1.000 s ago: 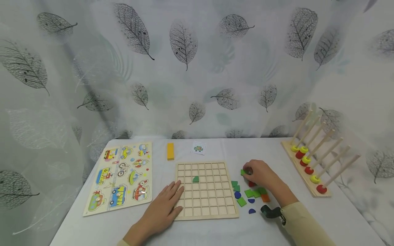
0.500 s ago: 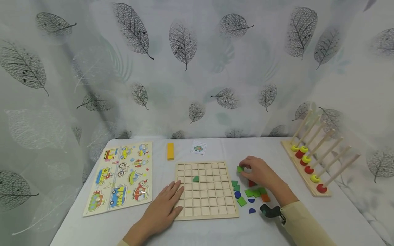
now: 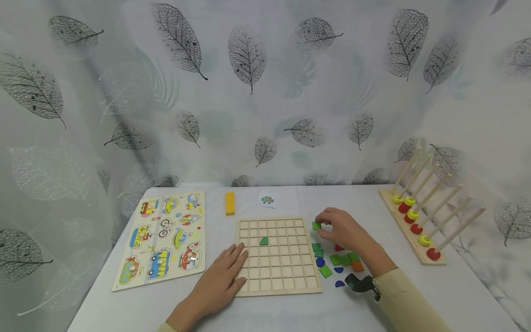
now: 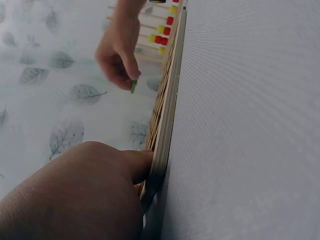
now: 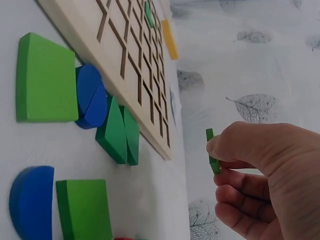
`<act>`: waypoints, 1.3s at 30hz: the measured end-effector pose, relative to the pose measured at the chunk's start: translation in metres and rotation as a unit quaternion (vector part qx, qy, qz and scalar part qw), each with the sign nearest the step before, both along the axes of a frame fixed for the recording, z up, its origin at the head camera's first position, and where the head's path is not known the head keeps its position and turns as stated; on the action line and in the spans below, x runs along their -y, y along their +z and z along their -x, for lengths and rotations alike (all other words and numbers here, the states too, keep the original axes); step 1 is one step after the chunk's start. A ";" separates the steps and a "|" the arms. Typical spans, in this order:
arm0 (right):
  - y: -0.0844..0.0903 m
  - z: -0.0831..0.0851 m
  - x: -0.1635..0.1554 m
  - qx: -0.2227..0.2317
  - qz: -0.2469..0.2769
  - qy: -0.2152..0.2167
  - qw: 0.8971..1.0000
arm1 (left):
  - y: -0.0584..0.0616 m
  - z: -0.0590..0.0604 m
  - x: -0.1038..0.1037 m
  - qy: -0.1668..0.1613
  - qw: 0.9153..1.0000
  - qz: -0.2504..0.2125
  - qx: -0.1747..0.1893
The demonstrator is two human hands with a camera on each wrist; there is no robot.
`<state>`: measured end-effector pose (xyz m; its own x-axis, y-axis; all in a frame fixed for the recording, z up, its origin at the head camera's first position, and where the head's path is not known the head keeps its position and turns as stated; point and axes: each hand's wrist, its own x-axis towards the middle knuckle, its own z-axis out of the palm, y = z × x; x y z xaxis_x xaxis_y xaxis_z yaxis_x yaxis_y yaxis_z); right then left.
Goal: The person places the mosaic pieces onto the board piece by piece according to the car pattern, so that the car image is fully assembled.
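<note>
- Above the tabletop (image 3: 290, 313), just off the right edge of the square wooden grid board (image 3: 277, 256), the right hand (image 3: 342, 230) pinches a small green square wooden tile (image 3: 316, 226) between thumb and fingers.
- Done: one green quarter-round piece (image 3: 263, 241) sits in a cell; every other cell is vacant.
- Left: loose green, blue, red and orange pieces (image 3: 336, 263) lie beside the board.
- Left hand (image 3: 220, 281): fingers straight, pressing the board's near-left edge.

White table (image 3: 456, 295) with toys laid out.
On it: wooden grid board (image 3: 277, 256) at centre; vehicle puzzle board (image 3: 163, 237) at left; yellow block (image 3: 230, 204) and small picture card (image 3: 267, 200) behind the grid; loose green, blue, orange pieces (image 3: 336, 263) just right of it; peg rack with rings (image 3: 416, 221) at far right.
</note>
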<state>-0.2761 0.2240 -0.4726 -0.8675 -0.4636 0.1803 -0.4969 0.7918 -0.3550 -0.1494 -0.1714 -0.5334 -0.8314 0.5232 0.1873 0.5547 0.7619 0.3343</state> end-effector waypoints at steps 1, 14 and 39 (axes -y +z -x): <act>0.001 0.000 0.001 -0.001 0.000 0.003 1.000 | 0.000 0.000 0.000 -0.001 1.000 0.000 0.002; 0.009 -0.002 0.015 -0.026 0.015 0.061 0.998 | 0.001 0.001 -0.001 -0.001 1.000 0.001 0.005; 0.014 -0.005 0.067 -0.020 0.034 0.114 0.993 | 0.002 -0.001 0.000 0.003 1.000 -0.012 0.006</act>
<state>-0.2711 0.1569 -0.4583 -0.7333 -0.6323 0.2500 -0.6749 0.6320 -0.3809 -0.1488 -0.1709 -0.5314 -0.8371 0.5131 0.1900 0.5456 0.7572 0.3590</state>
